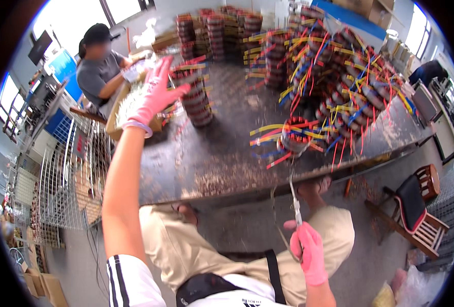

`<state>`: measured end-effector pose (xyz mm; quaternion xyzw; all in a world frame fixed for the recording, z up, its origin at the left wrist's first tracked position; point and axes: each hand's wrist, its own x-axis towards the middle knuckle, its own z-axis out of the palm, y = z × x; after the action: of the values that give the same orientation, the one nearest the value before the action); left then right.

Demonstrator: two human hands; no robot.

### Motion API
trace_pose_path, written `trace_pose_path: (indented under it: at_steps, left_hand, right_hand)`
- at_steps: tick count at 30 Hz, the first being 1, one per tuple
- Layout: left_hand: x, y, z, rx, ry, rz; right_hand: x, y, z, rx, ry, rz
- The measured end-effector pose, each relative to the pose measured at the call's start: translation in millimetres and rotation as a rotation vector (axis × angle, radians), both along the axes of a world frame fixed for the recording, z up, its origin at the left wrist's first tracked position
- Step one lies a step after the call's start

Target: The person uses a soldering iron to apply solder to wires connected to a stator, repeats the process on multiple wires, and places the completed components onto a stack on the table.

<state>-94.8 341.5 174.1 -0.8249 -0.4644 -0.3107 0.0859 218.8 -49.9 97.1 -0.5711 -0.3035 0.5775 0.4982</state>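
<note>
My left hand (157, 89), in a pink glove, reaches far forward with thumb and fingers spread. Its fingertips are beside the top of a stack of wound motor stators (198, 102); whether they touch it I cannot tell. Low on the right, my gloved right hand (309, 250) is closed round a slim, pale, rod-like tool (297, 207) that points up toward the table. A thin cord (275, 217) hangs in a loop beside it. Past the tool's tip, one stator (294, 140) with red, yellow and blue leads sits near the table's front edge.
The worn metal table (227, 176) carries a big heap of stators with coloured leads (339, 87) at right, and more stacks (214, 36) behind. A box of white pieces (117, 128) stands at the left, before a co-worker (99, 69). A wooden chair (411, 215) is at right.
</note>
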Motion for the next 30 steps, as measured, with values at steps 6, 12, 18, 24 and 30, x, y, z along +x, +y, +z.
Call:
trace_pose_path:
  at_steps: [6,12,18,24,30]
  left_hand:
    - [-6.0,-94.1,-53.7,0.095,0.029,-0.217]
    - [-20.6,-169.2,-127.4,-0.229,-0.073,-0.259]
    - [-7.1,-192.5,-149.9,-0.302,-0.056,-0.283]
    - [20.9,-194.7,-140.9,-0.247,-0.115,-0.251]
    - [109.2,-166.2,-70.5,-0.138,-0.187,-0.446]
  right_hand:
    - [4.1,-12.7,-0.1,-0.024,-0.006,-0.063]
    - [0.9,-15.6,-0.3,-0.014,-0.007,-0.041]
    - [-3.1,-21.5,1.9,0.008,-0.025,-0.062]
    - [0.0,-27.8,0.6,0.026,-0.007,-0.118]
    - [15.8,-28.5,4.6,0.060,0.018,-0.160]
